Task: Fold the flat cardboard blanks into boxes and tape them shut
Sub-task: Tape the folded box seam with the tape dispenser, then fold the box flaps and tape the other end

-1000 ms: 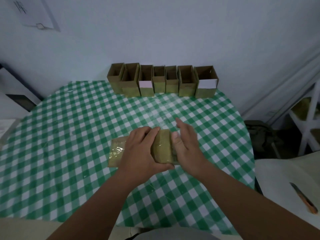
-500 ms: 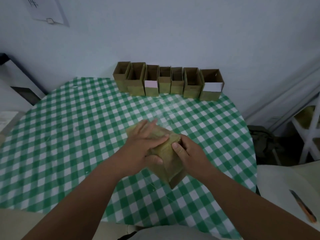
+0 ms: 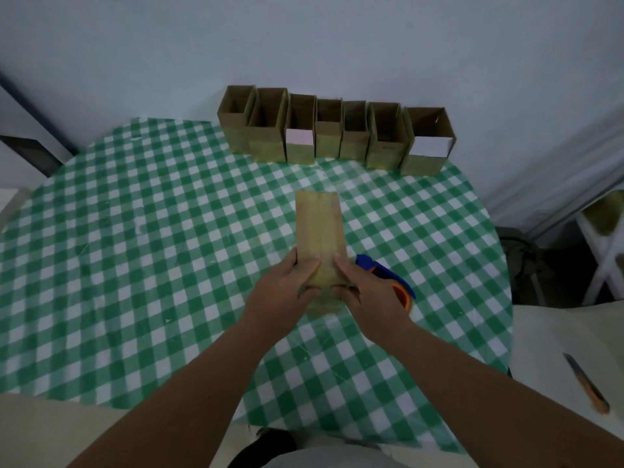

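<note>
Head view: both the left hand [image 3: 282, 292] and right hand [image 3: 366, 292] grip the near end of the cardboard box [image 3: 320, 238], fingers curled round it, mid-table [image 3: 135, 231] ahead of the far-edge row of boxes [image 3: 334, 133]. Held by one end only, it could tip or buckle, and the right wrist may knock the tape dispenser [image 3: 388, 278] just beside it.

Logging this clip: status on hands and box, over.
Left hand and right hand both grip the near end of the cardboard box. Box held lengthwise over the table. Tape dispenser beside right hand.
</note>
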